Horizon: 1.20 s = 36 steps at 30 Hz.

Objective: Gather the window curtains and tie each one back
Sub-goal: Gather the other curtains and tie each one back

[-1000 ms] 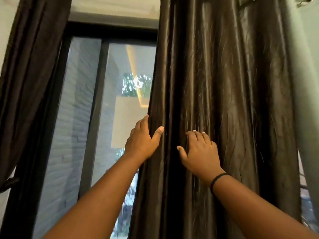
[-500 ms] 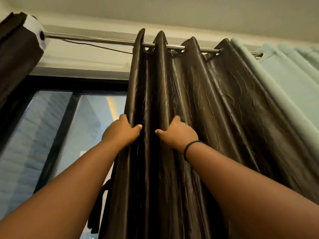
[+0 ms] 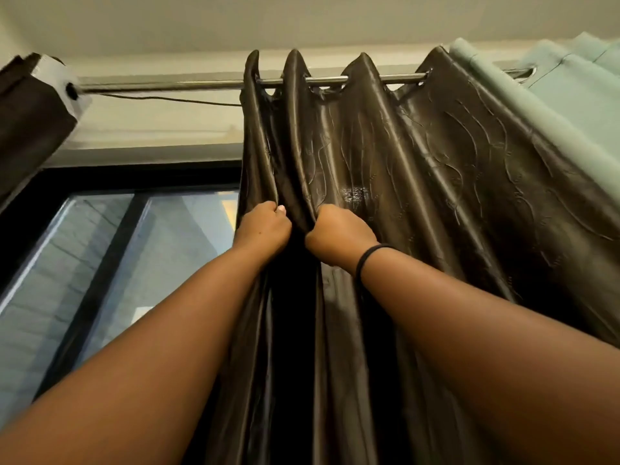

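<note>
Both your hands are up on the brown curtain (image 3: 419,182), which hangs by its eyelets from the rod (image 3: 208,84) and is bunched into deep folds toward the rod's right part. Your left hand (image 3: 263,229) is clenched on the curtain's leading fold, fingers curled into the cloth below the rod's middle. Your right hand (image 3: 339,234) grips the next fold just beside it, with a dark fold between the two fists; a black band (image 3: 367,258) sits on that wrist. Right of the brown curtain on the same rod hangs a pale green curtain (image 3: 563,95), touching it. At the rod's left end a second dark curtain (image 3: 30,129) is gathered, well apart from your hands. Below the rod, between the two dark curtains, the window (image 3: 110,250) shows in its black frame.
</note>
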Tool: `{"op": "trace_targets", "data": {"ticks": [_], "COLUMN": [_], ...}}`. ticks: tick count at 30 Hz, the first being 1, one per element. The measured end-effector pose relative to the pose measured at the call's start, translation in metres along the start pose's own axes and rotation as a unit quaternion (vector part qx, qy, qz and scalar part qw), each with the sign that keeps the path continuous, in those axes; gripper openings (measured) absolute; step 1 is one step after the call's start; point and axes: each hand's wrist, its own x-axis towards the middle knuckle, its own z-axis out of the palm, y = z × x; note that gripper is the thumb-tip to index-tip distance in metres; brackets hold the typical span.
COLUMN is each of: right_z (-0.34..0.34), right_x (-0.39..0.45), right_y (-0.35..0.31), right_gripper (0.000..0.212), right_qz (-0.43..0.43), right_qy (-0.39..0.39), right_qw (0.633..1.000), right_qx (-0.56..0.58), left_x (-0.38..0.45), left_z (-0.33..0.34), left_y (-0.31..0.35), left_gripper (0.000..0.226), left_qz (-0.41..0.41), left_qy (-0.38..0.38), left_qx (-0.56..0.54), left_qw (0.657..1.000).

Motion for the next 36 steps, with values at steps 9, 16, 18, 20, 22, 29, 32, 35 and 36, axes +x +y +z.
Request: {"op": "trace_targets", "data": {"ticks": [9,16,18,20,22,29,32,35,36], "right_z": [-0.054,-0.086,-0.087,-0.086,-0.087,-0.054,-0.038,-0.027,-0.023], "right_x": [-0.006,-0.009,-0.001,0.006,0.01,0.03,0.033,0.044,0.048], "right_y": [0.083,0.136,0.142,0.144,0.142,0.096,0.057,0.017,0.003], "right_gripper": [0.02,0.021,0.031,0.06,0.091,0.004,0.011,0.023,0.025], "right_qz": [-0.06,-0.076,-0.05,0.018,0.091,0.041,0.006,-0.039,-0.05], "right_qy": [0.073,0.027,0.152,0.234,0.179,0.153,0.126,0.127,0.128], "right_qw": [0.995,0.996,0.987,0.966,0.977,0.986,0.991,0.991,0.99], "right_qx": [-0.033,0.03,0.006,-0.106,-0.066,0.053,0.045,0.029,0.027], "left_x": [-0.008,-0.011,-0.01,-0.008,-0.004,0.001,0.002,0.006,0.009], "left_z": [0.075,0.103,0.092,0.079,0.068,0.022,0.0,-0.017,-0.024], "left_y": [0.106,0.129,0.119,0.107,0.095,0.069,0.057,0.042,0.035], "left_gripper": [0.03,0.072,0.062,0.047,0.042,0.023,0.024,0.033,0.034], "left_qz": [0.077,-0.018,-0.015,-0.017,-0.013,0.044,0.067,0.1,0.11], "left_qy": [-0.037,-0.016,-0.012,-0.022,-0.021,0.035,0.026,0.046,0.054], "left_qx": [0.062,-0.081,-0.044,-0.023,0.028,0.163,0.171,0.189,0.199], "left_qw": [0.994,0.996,0.999,0.999,0.999,0.985,0.983,0.976,0.972]}}
